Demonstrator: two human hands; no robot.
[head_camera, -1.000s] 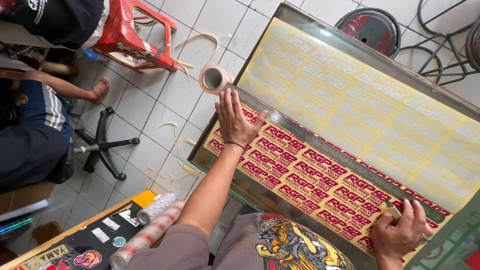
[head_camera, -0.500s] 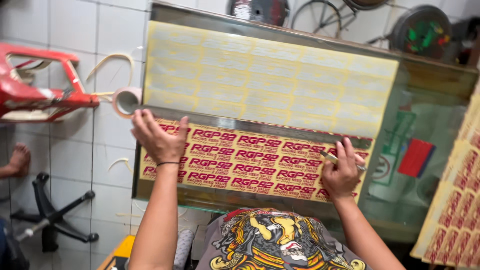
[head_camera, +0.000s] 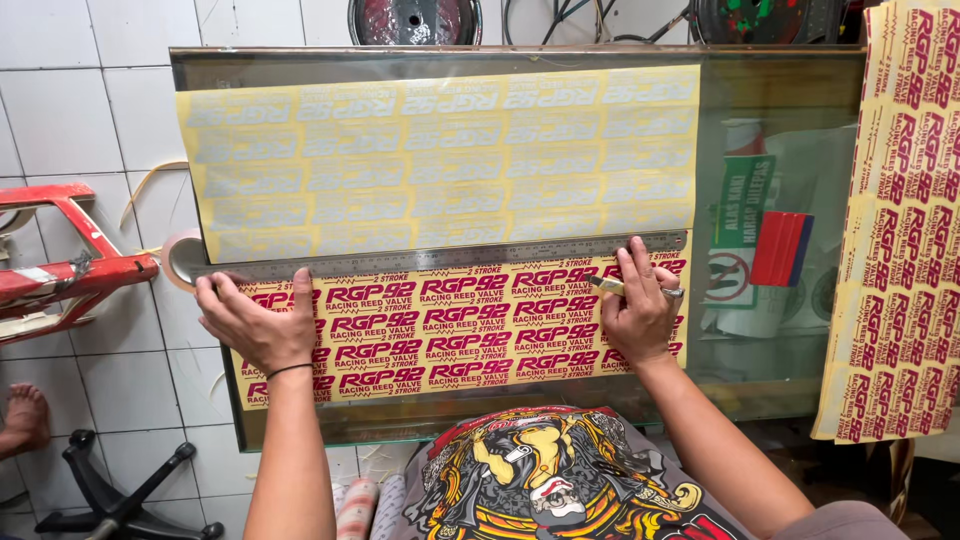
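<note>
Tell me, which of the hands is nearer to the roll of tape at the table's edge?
Left. The left hand presses the ruler just beside the roll of tape; the right hand holds the ruler's far end, well away from it.

I see yellow sheet (head_camera: 440, 160), pale lettering up top, red-and-black stickers below; steel-grey ruler (head_camera: 440, 258); white floor tiles (head_camera: 60, 110); red scraper (head_camera: 780, 248).

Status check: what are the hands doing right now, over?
Left hand and right hand flat on sticker sheet, at the steel ruler. Right holds a small knife. Nothing blocking.
</note>
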